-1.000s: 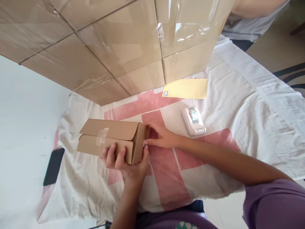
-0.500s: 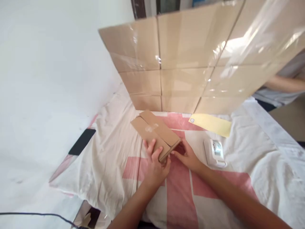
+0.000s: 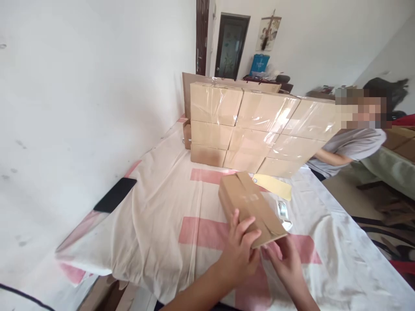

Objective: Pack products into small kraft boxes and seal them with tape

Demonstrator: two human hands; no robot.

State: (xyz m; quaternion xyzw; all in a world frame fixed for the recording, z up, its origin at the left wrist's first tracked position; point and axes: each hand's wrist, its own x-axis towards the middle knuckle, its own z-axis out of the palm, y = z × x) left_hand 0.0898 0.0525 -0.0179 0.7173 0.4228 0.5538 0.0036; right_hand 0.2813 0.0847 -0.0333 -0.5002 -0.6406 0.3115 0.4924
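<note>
A long brown cardboard box (image 3: 248, 203) with a strip of clear tape on top is lifted off the cloth-covered table (image 3: 168, 216). My left hand (image 3: 240, 252) grips its near end, fingers curled over the side. Beneath that same end is my right hand (image 3: 285, 259), fingers closed against the box's underside and end flap.
A stack of several plastic-wrapped brown cartons (image 3: 259, 127) stands at the table's far end. A yellow sheet (image 3: 274, 186) and a white tape dispenser (image 3: 284, 214) lie behind the box. A black phone (image 3: 115, 194) rests by the left wall. Another person (image 3: 350, 144) sits at the right.
The view has risen, showing the room. The box has come up off the cloth and swung right, with both hands still at its near end.
</note>
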